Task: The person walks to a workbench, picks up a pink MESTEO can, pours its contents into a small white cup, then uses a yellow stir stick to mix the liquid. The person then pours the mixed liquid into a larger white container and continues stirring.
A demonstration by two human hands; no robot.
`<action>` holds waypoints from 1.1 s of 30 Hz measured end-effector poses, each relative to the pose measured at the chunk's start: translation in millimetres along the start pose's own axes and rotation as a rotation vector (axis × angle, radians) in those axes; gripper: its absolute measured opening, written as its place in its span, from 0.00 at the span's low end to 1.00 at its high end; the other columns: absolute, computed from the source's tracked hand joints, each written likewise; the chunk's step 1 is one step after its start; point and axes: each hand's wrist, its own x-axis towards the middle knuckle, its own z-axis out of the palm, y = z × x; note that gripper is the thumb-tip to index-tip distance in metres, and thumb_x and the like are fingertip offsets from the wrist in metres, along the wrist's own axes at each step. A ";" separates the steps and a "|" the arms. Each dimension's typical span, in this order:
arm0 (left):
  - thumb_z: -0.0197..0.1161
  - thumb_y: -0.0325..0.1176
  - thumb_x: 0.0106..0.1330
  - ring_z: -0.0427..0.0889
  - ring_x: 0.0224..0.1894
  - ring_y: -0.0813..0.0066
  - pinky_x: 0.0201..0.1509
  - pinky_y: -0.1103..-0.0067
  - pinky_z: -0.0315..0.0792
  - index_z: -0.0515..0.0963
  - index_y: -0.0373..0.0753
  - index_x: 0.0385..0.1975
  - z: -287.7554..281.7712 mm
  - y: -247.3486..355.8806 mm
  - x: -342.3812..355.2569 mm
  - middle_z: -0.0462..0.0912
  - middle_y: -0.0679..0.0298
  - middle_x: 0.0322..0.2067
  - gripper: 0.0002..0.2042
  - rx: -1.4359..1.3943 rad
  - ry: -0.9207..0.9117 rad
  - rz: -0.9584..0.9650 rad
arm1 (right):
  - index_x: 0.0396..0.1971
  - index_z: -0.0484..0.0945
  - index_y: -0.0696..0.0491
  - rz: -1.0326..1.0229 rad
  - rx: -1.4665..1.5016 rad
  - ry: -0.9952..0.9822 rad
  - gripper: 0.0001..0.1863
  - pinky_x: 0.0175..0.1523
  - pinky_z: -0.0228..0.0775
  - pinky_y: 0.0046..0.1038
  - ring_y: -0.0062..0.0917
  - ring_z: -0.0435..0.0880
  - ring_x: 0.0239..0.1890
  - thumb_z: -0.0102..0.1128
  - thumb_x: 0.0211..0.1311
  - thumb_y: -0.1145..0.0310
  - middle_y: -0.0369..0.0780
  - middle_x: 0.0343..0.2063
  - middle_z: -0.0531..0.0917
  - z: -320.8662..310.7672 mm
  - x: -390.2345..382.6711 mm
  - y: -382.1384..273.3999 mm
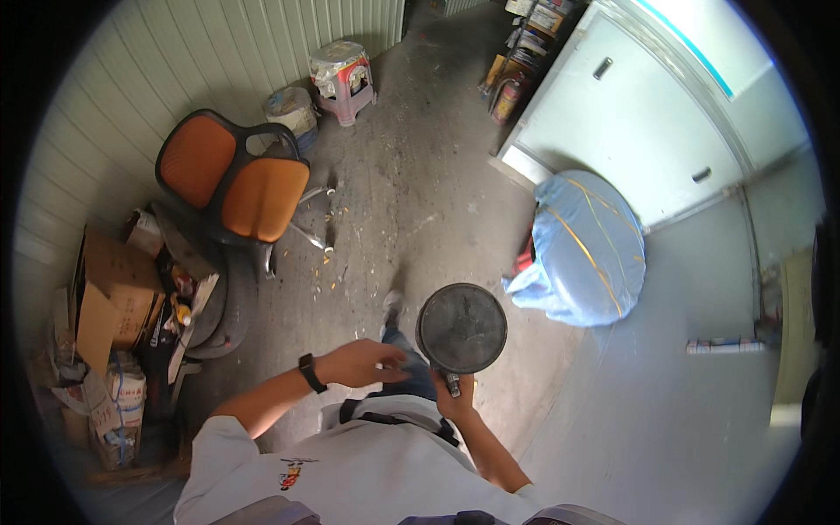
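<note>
Currently, R hand (455, 402) is gripping a round, flat, dull-blk obj (462, 327) by its short handle (452, 385), L hand (357, 363) hovering nearby w/ fingers (387, 353) loosely parted.

**Scuffed grey floor (420, 210) with a chair and a tire on the left**

Dark stains mark the floor's far stretch, and small yellowish bits (331, 259) are scattered near the legs of an orange-and-black chair (261, 199) standing on the left. Farther off, a bucket (306, 138) sits just beside a pale pinkish plastic stool (350, 105). Nearer on the left is a dark tire (236, 319), with a pile of cardboard boxes (136, 302) next to it. On the right stands a round bundle in blue plastic (582, 249); its underside is mostly hidden.
</note>
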 end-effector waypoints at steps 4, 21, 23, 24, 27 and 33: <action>0.71 0.44 0.69 0.88 0.46 0.54 0.49 0.66 0.79 0.82 0.40 0.57 -138.8 -22.6 40.3 0.90 0.57 0.43 0.21 0.283 0.274 -0.214 | 0.53 0.80 0.58 -0.119 0.000 -0.059 0.21 0.50 0.76 0.35 0.42 0.87 0.44 0.61 0.58 0.82 0.49 0.43 0.86 5.1 159.3 8.9; 0.65 0.37 0.74 0.85 0.26 0.64 0.34 0.68 0.76 0.81 0.35 0.25 -675.9 -122.1 398.2 0.83 0.57 0.21 0.15 -0.022 0.844 -0.178 | 0.60 0.76 0.57 0.027 -0.105 -0.247 0.26 0.51 0.75 0.33 0.44 0.84 0.44 0.58 0.59 0.83 0.48 0.43 0.83 -6.2 817.9 13.2; 0.65 0.36 0.73 0.86 0.29 0.63 0.37 0.67 0.77 0.83 0.34 0.31 -781.8 -91.6 459.8 0.85 0.57 0.25 0.12 0.157 0.893 -0.020 | 0.60 0.77 0.58 0.010 -0.150 -0.219 0.26 0.52 0.76 0.36 0.49 0.84 0.46 0.61 0.59 0.81 0.50 0.44 0.84 -9.8 887.8 11.1; 0.65 0.35 0.73 0.87 0.30 0.63 0.38 0.68 0.77 0.83 0.34 0.33 -835.0 -74.2 488.3 0.86 0.57 0.27 0.10 0.190 0.903 0.052 | 0.59 0.77 0.58 0.001 -0.150 -0.196 0.25 0.53 0.76 0.38 0.50 0.84 0.47 0.62 0.59 0.81 0.51 0.44 0.84 -11.4 920.0 12.7; 0.66 0.30 0.70 0.88 0.36 0.66 0.44 0.70 0.79 0.83 0.33 0.43 -974.3 -25.5 565.2 0.88 0.57 0.35 0.07 0.273 0.913 0.201 | 0.58 0.78 0.59 0.069 -0.099 -0.152 0.26 0.55 0.76 0.41 0.53 0.84 0.49 0.66 0.57 0.79 0.53 0.46 0.84 -10.0 1019.6 39.0; 0.66 0.19 0.66 0.84 0.50 0.67 0.59 0.74 0.74 0.80 0.33 0.47 -1214.3 49.7 691.1 0.85 0.58 0.45 0.10 0.468 1.038 0.454 | 0.59 0.77 0.61 0.027 -0.029 -0.145 0.28 0.57 0.76 0.40 0.51 0.84 0.52 0.67 0.55 0.78 0.54 0.49 0.83 -18.1 1249.5 113.6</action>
